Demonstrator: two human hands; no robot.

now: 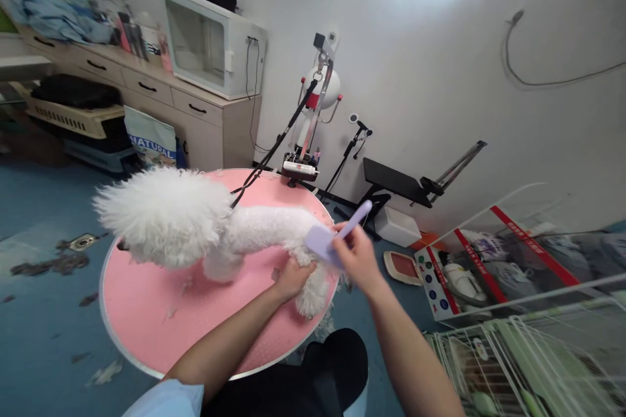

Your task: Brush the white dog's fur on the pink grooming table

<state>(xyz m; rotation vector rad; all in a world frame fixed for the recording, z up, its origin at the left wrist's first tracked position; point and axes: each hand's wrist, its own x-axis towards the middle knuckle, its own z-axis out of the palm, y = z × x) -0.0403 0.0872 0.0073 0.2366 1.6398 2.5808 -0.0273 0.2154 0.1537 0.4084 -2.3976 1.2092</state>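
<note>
Head view: your left hand (295, 279) grips a hind leg (312, 294) of the white dog (264, 227); your right hand (358, 256) grasps the purple brush (320, 241) at its rump, bristle contact unclear. Dog's on the round pink tabletop (171, 319), head to your left, black strap (278, 142) running up from its neck.

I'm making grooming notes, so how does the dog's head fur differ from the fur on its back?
The head fur is long, while the back fur looks short. The head fur puffs out in a big, spiky ball; the back fur lies close in a fairly smooth line. Both are white.
</note>
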